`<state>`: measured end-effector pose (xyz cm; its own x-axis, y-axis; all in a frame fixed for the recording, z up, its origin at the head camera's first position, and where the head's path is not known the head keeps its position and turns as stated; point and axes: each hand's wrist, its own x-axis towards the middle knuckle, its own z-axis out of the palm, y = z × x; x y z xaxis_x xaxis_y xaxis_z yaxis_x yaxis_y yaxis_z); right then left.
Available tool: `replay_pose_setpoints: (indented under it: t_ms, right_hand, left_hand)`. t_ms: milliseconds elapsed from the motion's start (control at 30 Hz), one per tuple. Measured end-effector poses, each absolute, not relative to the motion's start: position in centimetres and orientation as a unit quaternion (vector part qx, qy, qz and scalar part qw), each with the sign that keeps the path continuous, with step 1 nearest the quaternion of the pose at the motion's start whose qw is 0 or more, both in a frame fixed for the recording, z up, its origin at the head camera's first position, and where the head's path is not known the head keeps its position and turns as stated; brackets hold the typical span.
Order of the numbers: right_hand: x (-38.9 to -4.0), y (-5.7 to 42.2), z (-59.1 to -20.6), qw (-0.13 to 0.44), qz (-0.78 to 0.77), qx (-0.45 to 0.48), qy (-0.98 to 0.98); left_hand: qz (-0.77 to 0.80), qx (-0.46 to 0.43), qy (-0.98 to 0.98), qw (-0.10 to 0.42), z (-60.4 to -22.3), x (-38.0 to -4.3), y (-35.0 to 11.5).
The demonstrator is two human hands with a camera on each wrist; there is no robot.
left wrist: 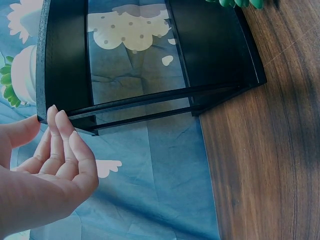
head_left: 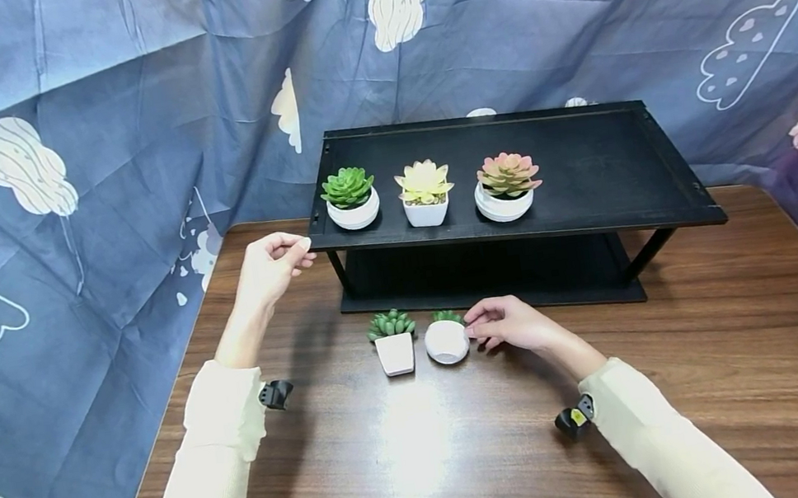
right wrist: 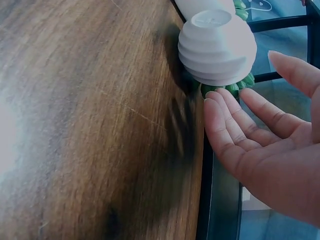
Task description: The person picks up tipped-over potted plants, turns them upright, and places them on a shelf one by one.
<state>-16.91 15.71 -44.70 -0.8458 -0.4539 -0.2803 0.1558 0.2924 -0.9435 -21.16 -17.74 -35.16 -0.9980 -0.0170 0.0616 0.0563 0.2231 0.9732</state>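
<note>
At the left front corner of a black two-tier shelf [head_left: 584,176], my left hand [head_left: 273,262] pinches the top board between thumb and fingers. Its thumb [left wrist: 22,131] lies on the upper side, the fingers below. My right hand [head_left: 516,324] is beside a round white ribbed pot [head_left: 447,343] with a green succulent, which lies tipped over on the table. Relaxed fingers [right wrist: 232,117] reach to its leaves, while the thumb stands apart from the pot. Left of it, a square white pot [head_left: 396,355] with a green succulent [head_left: 391,324] also lies on its side.
Three potted succulents stand on the top board: a green one [head_left: 351,197], a pale yellow one [head_left: 425,192] and a pink-green one [head_left: 507,186]. The lower board [head_left: 483,268] rests on the wooden table [head_left: 769,336]. Blue cloud-patterned cloth [head_left: 133,149] hangs behind.
</note>
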Motion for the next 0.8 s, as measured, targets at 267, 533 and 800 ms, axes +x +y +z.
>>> replay_pose_setpoints:
  t_ms: [267, 533, 800]
  right_hand:
    - [-17.36, 15.18, -44.74, 0.264, -0.596, -0.085, 0.754]
    - [-17.32, 15.46, -44.84, 0.255, -0.587, -0.074, 0.764]
    - [-17.15, 15.79, -45.03, 0.259, -0.559, -0.058, 0.786]
  left_hand:
    - [-0.621, -0.011, -0.783, 0.028, -35.17, -21.17, -17.74]
    - [-0.619, -0.01, -0.785, 0.03, -35.14, -21.16, -17.7]
    - [-0.62, -0.008, -0.784, 0.03, -35.1, -21.1, -17.71]
